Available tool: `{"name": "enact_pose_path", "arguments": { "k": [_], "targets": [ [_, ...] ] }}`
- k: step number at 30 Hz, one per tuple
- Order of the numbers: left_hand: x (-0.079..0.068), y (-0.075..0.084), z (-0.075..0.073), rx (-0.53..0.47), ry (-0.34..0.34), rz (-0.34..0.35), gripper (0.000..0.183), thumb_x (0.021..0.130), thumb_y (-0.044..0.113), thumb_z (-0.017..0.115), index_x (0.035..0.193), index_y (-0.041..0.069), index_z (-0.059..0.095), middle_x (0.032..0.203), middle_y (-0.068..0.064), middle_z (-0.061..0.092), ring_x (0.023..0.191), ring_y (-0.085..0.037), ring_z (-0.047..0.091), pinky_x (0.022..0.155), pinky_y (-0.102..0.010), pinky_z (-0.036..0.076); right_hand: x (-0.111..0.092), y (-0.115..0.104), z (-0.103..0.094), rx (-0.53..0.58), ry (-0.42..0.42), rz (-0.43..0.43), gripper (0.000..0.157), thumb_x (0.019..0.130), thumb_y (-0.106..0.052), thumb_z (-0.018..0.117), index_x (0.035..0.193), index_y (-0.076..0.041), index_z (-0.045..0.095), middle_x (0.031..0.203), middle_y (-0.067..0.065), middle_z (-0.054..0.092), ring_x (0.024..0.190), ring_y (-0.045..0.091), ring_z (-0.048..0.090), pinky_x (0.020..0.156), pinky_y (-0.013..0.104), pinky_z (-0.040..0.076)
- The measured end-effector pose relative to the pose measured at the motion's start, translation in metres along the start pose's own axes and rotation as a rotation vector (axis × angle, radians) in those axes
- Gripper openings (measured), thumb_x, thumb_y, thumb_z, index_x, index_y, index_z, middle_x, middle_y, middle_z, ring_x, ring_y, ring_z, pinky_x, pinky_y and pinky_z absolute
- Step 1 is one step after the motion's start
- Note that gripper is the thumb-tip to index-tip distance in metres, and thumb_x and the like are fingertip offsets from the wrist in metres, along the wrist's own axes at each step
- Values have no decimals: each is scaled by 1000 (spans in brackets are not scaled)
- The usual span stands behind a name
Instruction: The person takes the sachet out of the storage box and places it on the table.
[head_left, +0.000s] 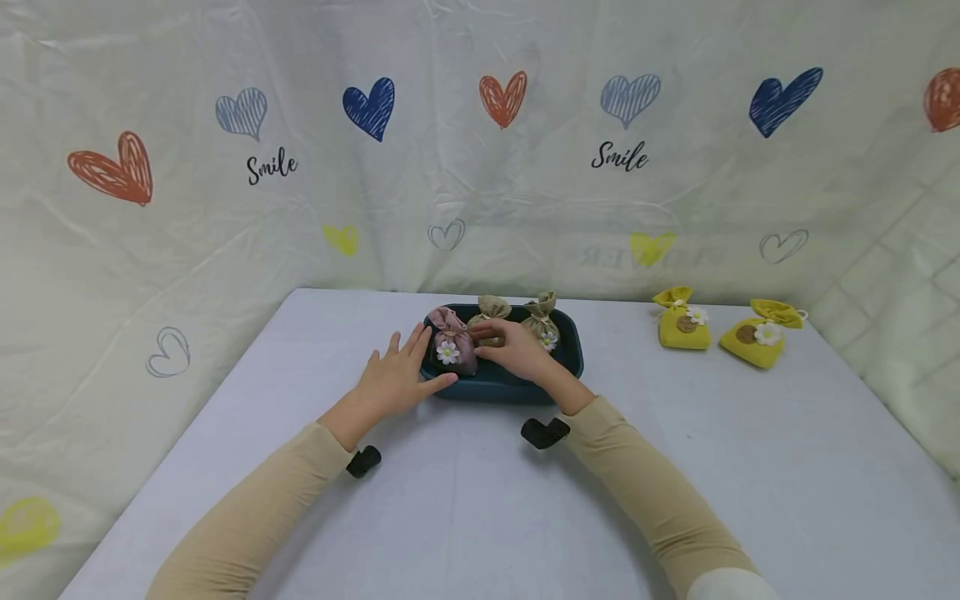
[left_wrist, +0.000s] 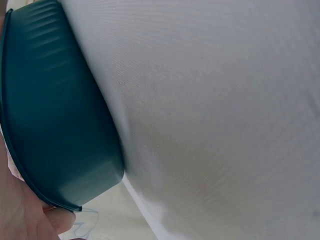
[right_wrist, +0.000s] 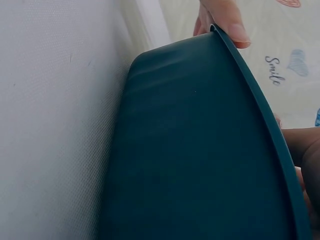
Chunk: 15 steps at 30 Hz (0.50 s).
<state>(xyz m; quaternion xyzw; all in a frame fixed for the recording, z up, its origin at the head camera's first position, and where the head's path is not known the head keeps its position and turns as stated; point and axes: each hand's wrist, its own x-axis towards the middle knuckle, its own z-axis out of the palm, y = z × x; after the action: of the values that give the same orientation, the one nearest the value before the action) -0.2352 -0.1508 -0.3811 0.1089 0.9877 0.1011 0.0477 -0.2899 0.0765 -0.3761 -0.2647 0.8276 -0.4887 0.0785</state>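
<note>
A dark teal tray (head_left: 502, 390) holds a pink drawstring pouch (head_left: 463, 358) at its left end, with a white flower on the front. Behind and to the right are two tan pouches, one near the back middle (head_left: 491, 307) and one at the right (head_left: 542, 321). My left hand (head_left: 393, 379) lies at the tray's left end with fingers spread, thumb by the rim's front corner. Over the tray, my right hand (head_left: 517, 348) reaches left, its extended fingertips right at the pink pouch's side and overlapping the middle tan pouch. The right wrist view shows mostly the tray's outer wall (right_wrist: 190, 125).
Two yellow pouches with flowers, one upright (head_left: 684, 332) and one tilted (head_left: 756, 348), sit at the table's back right. The white table (head_left: 465, 500) ends behind the tray at a hanging sheet (head_left: 555, 192) printed with hearts.
</note>
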Motion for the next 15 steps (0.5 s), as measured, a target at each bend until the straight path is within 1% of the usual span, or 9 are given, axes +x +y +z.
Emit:
{"name": "enact_pose_path", "arguments": {
  "k": [3,8,15],
  "targets": [
    [0,0,0,-1,2,5,102,96,77,44,166,10,11,171,-9,8,153,-45,12,114,-71,19,1,-2,2,-19,-11,3,40,99,0,65,138,7,58,136,23,61,130,36,57,104,43,49],
    [-1,-1,0,0,6,6,103,95,77,43,166,10,11,171,-9,8,153,-45,11,114,-71,19,3,-3,4,-92,-22,13,42,98,-3,68,139,5,59,138,22,60,131,35,56,105,45,48],
    [-1,-2,0,-4,6,11,103,95,78,43,166,10,11,171,-9,8,153,-46,10,114,-72,18,9,-3,9,-161,-26,-1,46,96,-1,72,139,4,59,140,21,59,134,35,54,107,45,47]
  ]
}}
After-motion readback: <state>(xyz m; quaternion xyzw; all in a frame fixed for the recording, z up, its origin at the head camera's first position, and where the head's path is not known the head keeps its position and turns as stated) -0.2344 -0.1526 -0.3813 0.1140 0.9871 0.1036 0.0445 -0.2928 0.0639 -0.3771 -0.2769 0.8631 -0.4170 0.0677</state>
